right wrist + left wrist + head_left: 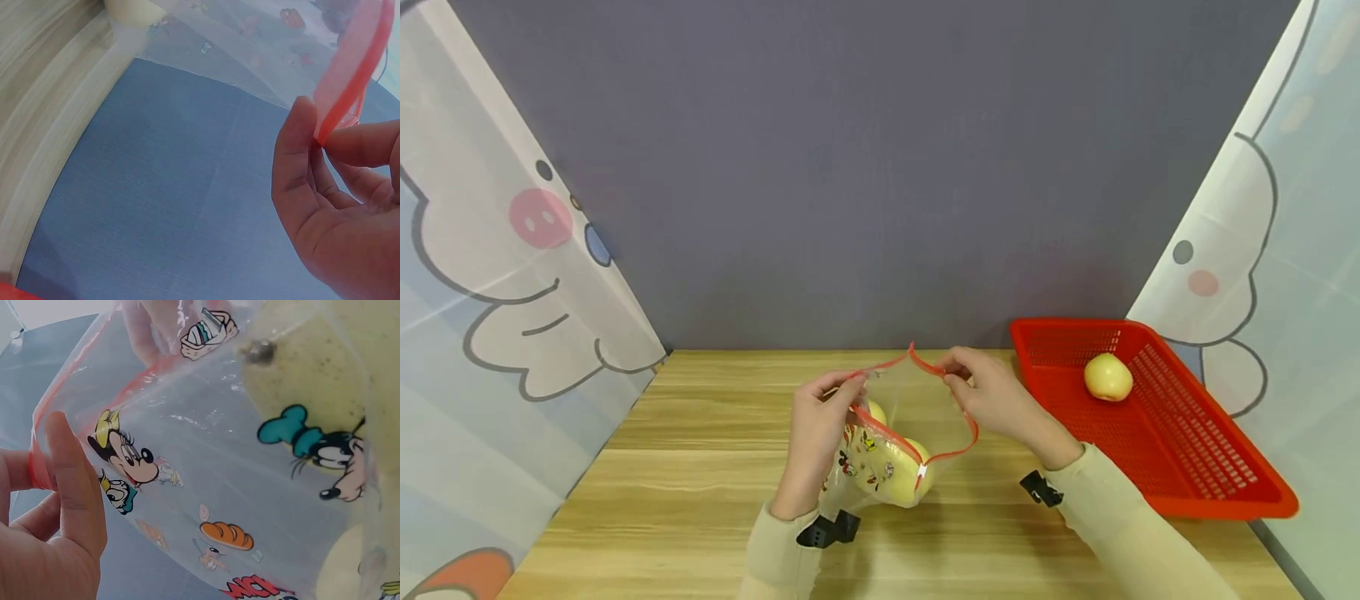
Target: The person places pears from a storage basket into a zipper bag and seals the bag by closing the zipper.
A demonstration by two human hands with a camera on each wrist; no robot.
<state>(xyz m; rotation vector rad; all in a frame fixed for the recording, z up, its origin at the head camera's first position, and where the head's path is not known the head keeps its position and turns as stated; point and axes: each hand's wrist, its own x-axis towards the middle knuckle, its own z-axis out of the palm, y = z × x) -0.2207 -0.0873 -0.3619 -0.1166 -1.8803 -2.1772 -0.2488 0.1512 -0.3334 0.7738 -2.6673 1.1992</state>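
- While your left hand (817, 425) pinched the red rim (889, 432) of the bag (867, 473), your right hand (992, 398) pinched its opposite side.
- Below your fingertips, the bag contained yellow fruits (906, 475).
- Right of your right fingers, a red basket (1075, 437) held a lone fruit (1108, 377).

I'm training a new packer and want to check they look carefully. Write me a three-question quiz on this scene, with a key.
1. Which grip pinches the edge of the clear bag on the side nearer the red basket?
2. What colour is the fruit lying in that basket?
A) purple
B) pale yellow
C) dark blue
3. True or false: the bag's mouth is sealed shut all the way across.

Key:
1. The right grip.
2. B.
3. False; the mouth is spread open.
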